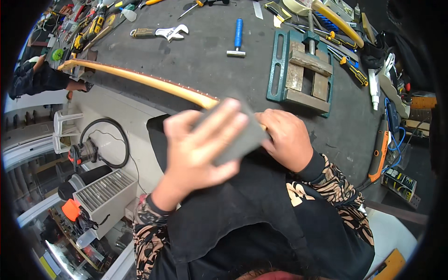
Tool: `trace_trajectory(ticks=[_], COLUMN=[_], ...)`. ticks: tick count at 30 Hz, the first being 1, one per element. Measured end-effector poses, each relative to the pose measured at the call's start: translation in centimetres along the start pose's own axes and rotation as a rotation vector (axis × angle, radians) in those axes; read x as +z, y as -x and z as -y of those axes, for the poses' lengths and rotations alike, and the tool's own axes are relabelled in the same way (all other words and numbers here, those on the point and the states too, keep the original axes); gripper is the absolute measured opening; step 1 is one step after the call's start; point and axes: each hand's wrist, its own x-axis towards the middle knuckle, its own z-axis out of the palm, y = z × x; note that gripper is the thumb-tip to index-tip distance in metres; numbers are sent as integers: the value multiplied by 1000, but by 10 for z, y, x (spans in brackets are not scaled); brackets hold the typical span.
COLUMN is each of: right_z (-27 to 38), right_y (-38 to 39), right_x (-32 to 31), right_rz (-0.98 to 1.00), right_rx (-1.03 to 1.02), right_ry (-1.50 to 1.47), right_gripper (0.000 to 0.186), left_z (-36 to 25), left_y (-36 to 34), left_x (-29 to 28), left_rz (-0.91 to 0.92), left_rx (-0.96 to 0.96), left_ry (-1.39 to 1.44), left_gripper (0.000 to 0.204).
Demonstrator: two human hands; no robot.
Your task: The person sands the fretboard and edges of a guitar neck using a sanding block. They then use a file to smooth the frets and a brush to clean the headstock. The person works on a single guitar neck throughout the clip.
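A guitar neck [149, 82] with pale wood and a darker fretted edge runs from the headstock at the far left to my hands at the table's near edge. My left hand [198, 149], blurred, holds a grey sheet of sandpaper [249, 135] over the heel end of the neck, its long fingers laid across the sheet and its thumb out to the side. My right hand [287, 140] is closed around the end of the neck, just right of the sheet. The sandpaper and my fingers hide that end.
An adjustable wrench [161, 33] and a blue-handled tool [238, 37] lie on the dark table [210, 60]. A green vise [303, 70] stands beyond my right hand. Hand tools crowd the right side. At left are a vacuum cleaner [86, 151] on the floor and another person's arm [74, 86].
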Motion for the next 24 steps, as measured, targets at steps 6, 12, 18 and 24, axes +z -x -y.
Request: trace_trajectory(ticks=[6, 12, 18, 24], right_z=[7, 1, -3, -1], right_y=[5, 7, 8, 5], right_x=[-4, 1, 0, -1], right_rz=[82, -6, -2, 18], right_rx=[112, 55, 29, 58], right_ry=[4, -34, -26, -74], right_gripper=[40, 39, 40, 39], left_z=[31, 4, -28, -11], left_y=[10, 9, 1, -1], left_x=[9, 19, 24, 20], left_rz=[-193, -117, -130, -149], left_rx=[45, 144, 129, 61], left_ry=[-121, 7, 88, 63], left_gripper=[67, 61, 59, 60])
